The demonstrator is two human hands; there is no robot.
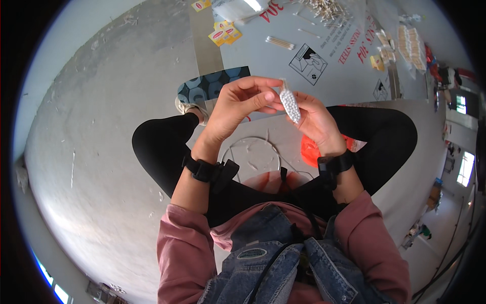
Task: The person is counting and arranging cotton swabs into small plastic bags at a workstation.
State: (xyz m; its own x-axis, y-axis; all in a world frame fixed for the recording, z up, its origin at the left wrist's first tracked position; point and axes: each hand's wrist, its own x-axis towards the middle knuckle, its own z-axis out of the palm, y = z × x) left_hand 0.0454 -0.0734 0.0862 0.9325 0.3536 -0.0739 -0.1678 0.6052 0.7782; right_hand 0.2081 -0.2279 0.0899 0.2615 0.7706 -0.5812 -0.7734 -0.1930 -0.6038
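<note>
Between my hands, above the near edge of the table, is a packed bundle of cotton swabs (pixel 290 105). Its white tips face toward me, and a clear bag seems to wrap it. My left hand (pixel 243 99) pinches the far end of the bundle with thumb and fingers. My right hand (pixel 316 119) holds it from the right side, with fingers partly hidden behind it. On the table, a small row of loose swabs (pixel 280 42) lies beyond my hands, and a big heap of swabs (pixel 329 11) is farther back.
The grey sheet-covered table (pixel 334 83) carries yellow-and-red cards (pixel 225 33) at left, clear plastic bags (pixel 235 9) at the back, and filled swab packs (pixel 411 48) at right. An orange-red plastic bag (pixel 310 151) lies below my right wrist. A patterned dark board (pixel 212 83) sits near my left foot.
</note>
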